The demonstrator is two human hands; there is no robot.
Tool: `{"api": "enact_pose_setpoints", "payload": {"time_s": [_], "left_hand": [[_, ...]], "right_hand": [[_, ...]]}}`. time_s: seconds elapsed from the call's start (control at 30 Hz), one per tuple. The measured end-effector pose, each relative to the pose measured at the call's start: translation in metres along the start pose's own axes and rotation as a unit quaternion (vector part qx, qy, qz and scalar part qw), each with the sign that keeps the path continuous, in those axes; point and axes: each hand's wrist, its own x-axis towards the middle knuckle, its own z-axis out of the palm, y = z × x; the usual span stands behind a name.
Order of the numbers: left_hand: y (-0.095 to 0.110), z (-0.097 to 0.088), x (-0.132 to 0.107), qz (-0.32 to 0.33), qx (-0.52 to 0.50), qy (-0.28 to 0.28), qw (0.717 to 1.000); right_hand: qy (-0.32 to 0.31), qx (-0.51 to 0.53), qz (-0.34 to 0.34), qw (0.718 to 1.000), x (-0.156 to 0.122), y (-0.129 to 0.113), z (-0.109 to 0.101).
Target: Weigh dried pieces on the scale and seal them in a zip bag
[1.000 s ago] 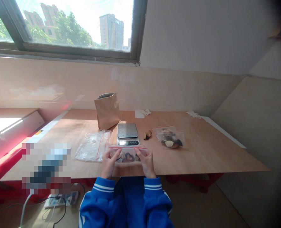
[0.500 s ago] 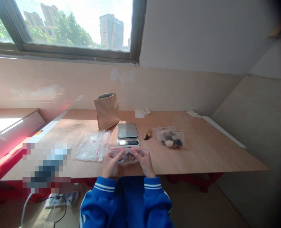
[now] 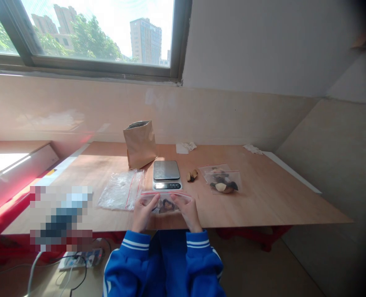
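Both my hands grip a clear zip-lock bag (image 3: 167,204) with a red seal line, close to the table's front edge. Dark, brownish dried pieces, perhaps mushroom slices, show inside it. My left hand (image 3: 143,210) pinches the left part of its top, thumb on the near side. On the right part, my right hand (image 3: 186,209) does the same, closed on the plastic. Just beyond the bag stands a digital kitchen scale (image 3: 166,170) with a bare steel plate and a lit display.
A brown paper pouch (image 3: 140,144) stands open behind the scale. Flat, unfilled zip-lock bags (image 3: 119,189) lie at left. Right of the scale are loose dried pieces (image 3: 192,176) and filled zip-lock bags (image 3: 224,181). Crumpled tissue (image 3: 186,147) lies by the wall; a power strip (image 3: 80,259) sits below the table.
My thumbs have shifted slightly along the bag's top, and the bag lies a little flatter, showing more of its contents. Everything else stays put.
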Motion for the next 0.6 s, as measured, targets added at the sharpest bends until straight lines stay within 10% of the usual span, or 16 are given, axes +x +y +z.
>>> {"api": "enact_pose_setpoints", "payload": {"time_s": [0.6], "left_hand": [[0.0055, 0.0045, -0.0045, 0.010, 0.000, -0.053, 0.999]], "right_hand": [[0.023, -0.058, -0.087, 0.994, 0.0017, -0.0008, 0.0012]]}}
